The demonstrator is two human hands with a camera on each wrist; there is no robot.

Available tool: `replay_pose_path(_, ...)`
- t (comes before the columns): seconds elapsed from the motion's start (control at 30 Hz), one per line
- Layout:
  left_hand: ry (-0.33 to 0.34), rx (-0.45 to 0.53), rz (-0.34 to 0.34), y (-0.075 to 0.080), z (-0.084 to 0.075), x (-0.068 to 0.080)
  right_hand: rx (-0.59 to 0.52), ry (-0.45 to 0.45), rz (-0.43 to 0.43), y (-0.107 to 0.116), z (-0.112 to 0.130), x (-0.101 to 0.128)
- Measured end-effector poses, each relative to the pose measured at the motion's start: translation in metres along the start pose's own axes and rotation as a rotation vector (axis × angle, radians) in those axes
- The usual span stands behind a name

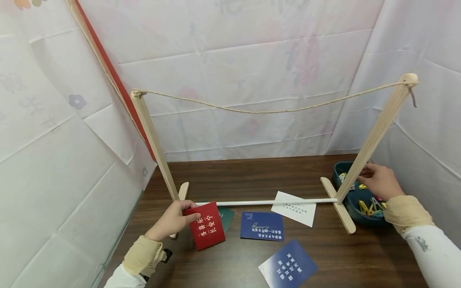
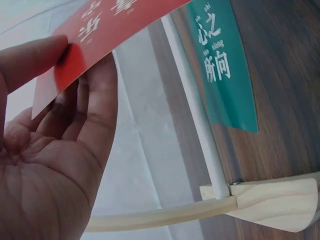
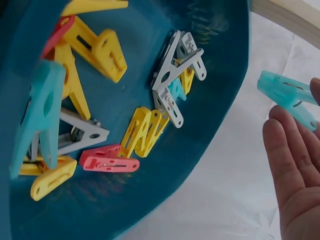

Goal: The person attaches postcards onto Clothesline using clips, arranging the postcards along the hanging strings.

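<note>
Your left hand [image 1: 172,220] pinches the red card [image 1: 207,225] between thumb and fingers, lifted near the table's [image 1: 360,256] left edge, beside the wooden rack's [image 1: 155,140] left post. Your right hand [image 1: 379,181] pinches a teal clothespin [image 3: 287,97] at its fingertips, over the teal tray [image 3: 210,120] of clothespins at the table's right edge.

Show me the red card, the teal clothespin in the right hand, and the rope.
red card [image 1: 208,230], head view, middle of its printed face.
teal clothespin [image 3: 287,97], right wrist view, middle of its body.
rope [image 1: 273,111], head view, lowest part of the sag.
</note>
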State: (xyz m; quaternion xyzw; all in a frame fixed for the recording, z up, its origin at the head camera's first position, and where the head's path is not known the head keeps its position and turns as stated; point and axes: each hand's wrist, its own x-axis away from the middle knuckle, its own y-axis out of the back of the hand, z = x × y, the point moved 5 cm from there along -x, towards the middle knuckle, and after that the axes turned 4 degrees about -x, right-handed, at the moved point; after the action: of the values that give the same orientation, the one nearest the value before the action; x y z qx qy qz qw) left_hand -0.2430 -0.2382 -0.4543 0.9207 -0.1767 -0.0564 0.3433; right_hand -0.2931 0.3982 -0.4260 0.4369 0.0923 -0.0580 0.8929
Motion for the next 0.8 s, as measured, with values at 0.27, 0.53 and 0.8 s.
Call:
replay_pose_path(0.27, -0.029, 0.062, -0.119, 0.006, -0.009, 0.000, -0.035, 0.029, -0.098, 0.003, 0.008, 0.004)
replay_pose_path(0.53, -0.036, 0.089, -0.238, 0.010, -0.009, -0.002, -0.101, 0.014, -0.175, 0.007, 0.010, 0.014)
replay_pose_path(0.8, -0.022, 0.123, -0.286, 0.011, -0.010, -0.002, -0.145, 0.005, -0.257, 0.015, 0.017, 0.020)
